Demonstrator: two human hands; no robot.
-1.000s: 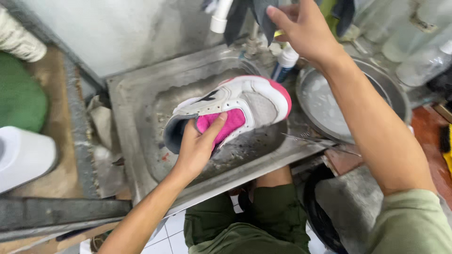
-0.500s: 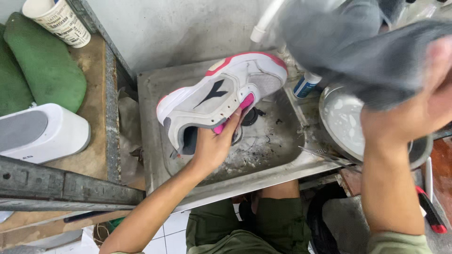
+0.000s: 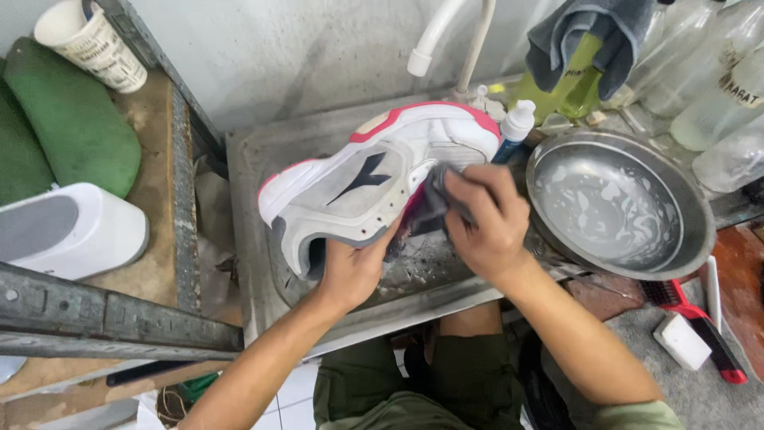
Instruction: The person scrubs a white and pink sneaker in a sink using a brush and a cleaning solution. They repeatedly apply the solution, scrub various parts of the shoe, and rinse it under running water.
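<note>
The left hand (image 3: 350, 271) grips the shoe (image 3: 374, 179) from below, over the sink (image 3: 255, 239) — light, wet, maybe slippery. The right hand (image 3: 485, 223) presses a dark cloth (image 3: 434, 203) on its side — the sole looks stiffest to hold.

Grey, stained wall (image 3: 278, 56) behind. Metal sink tray (image 3: 247, 199) set against it, white tap spout (image 3: 434, 36) curving above. Worn wooden tabletop (image 3: 155, 171) to left, edged by grey metal angle rail (image 3: 95, 318). White floor tiles (image 3: 290, 394) below sink. Reddish floor (image 3: 744, 279) at far right. Light even, soft.
</note>
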